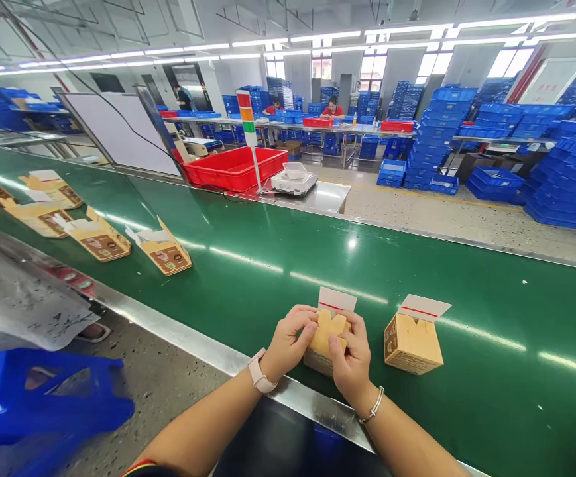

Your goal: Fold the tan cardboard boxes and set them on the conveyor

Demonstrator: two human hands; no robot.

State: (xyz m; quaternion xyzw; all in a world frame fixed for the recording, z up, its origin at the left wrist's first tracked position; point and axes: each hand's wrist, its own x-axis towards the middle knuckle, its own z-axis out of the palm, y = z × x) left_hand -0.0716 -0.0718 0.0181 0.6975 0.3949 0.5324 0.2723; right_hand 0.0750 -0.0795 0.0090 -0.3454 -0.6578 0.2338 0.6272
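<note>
Between my two hands is a small yellow-brown cardboard box (330, 339), standing on the green conveyor belt near its front edge. A white flap with a red line sticks up at the back of the box. My left hand (292, 338) grips the left side, thumb on the yellow top flap. On the right, my right hand (352, 358) has its thumb pressed on the front of that flap and its fingers around the side. A similar carton (413, 344), its white red-lined flap raised, stands apart to the right of my right hand.
Several open cartons (168, 257) lie along the green belt (248, 285) at the left. Beyond the belt are a red bin (238, 169), a scale (294, 180) and a signal light (246, 119). A blue stool (69, 391) stands lower left. Blue crates and people are farther back.
</note>
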